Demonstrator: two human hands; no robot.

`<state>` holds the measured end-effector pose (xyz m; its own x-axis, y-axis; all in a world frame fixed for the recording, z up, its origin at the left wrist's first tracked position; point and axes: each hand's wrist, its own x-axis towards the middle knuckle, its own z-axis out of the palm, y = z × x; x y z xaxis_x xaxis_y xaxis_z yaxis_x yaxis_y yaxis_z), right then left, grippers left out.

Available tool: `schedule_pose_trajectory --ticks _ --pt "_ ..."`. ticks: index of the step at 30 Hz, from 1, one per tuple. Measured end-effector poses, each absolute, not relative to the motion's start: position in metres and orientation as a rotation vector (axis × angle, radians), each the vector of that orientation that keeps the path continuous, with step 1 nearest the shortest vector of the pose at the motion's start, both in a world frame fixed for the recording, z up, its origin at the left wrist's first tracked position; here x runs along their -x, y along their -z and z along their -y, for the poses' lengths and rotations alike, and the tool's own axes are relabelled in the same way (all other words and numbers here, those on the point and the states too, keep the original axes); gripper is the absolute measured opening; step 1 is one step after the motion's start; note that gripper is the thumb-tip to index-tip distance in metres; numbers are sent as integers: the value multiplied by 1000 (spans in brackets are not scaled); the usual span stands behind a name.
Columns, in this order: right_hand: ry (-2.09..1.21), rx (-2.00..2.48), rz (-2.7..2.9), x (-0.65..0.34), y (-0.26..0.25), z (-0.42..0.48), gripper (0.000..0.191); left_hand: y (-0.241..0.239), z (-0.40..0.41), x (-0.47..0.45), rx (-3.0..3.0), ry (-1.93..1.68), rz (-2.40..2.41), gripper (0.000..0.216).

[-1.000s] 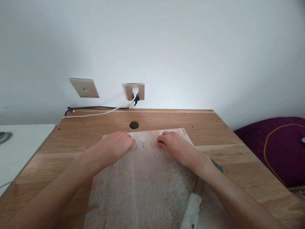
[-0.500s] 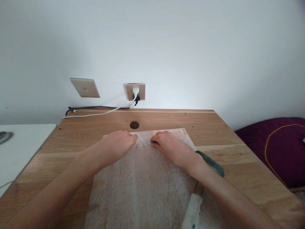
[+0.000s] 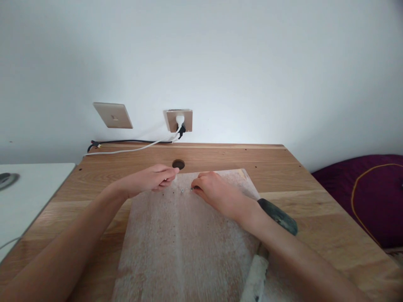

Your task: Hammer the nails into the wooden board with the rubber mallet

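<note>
A whitish, worn wooden board [image 3: 189, 251] lies on the wooden tabletop, with small dark holes in its surface. Near the board's far edge a small silver nail [image 3: 181, 191] sticks up, and another nail [image 3: 191, 189] shows at my right fingertips. My right hand [image 3: 217, 191] is closed in a pinch at that second nail, its wrist passing over the mallet. My left hand [image 3: 154, 179] hovers over the board's far left corner, fingers curled and pinched; a tiny pale speck shows between them, too small to name. The mallet has a dark green head [image 3: 277, 216] and a pale wrapped handle [image 3: 255, 277].
The wooden tabletop [image 3: 315, 209] reaches back to a white wall with a socket [image 3: 179, 121] and a second wall plate [image 3: 113, 115]. White and black cables [image 3: 132, 149] run along the back edge beside a round hole [image 3: 178, 164]. Purple fabric [image 3: 378, 197] lies right; a white surface [image 3: 34, 188] stands left.
My left hand has moved up and left, away from the nails, uncovering holes in the board. My right hand has shifted slightly left to the right-hand nail. The mallet stays put.
</note>
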<state>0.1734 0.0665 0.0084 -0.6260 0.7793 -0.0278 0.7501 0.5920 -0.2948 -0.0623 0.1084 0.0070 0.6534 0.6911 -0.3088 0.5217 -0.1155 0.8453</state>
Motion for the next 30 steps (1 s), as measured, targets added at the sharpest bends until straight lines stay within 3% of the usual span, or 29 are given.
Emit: schedule_pose_trajectory --ticks 6,12,15,20,25,30 --pt "-331 1258 2760 -165 8 -70 22 -9 -105 57 -1775 -244 -975 48" --pt "-316 1164 2789 -165 -10 -65 26 -2 -91 42 -2387 -57 -1112 15" --pt "-311 1183 2715 -169 -22 -64 23 7 -85 37 -2470 -88 -1089 15" --pt "-337 1281 2608 -189 -33 -60 17 15 -84 33 -2288 -303 -1161 14" --pt "-325 1196 2420 -213 -35 -52 14 15 -85 17 -1849 -570 -1166 29" --pt "-512 1032 2330 -209 -49 -41 19 11 -63 -13 -1316 -590 -954 26"
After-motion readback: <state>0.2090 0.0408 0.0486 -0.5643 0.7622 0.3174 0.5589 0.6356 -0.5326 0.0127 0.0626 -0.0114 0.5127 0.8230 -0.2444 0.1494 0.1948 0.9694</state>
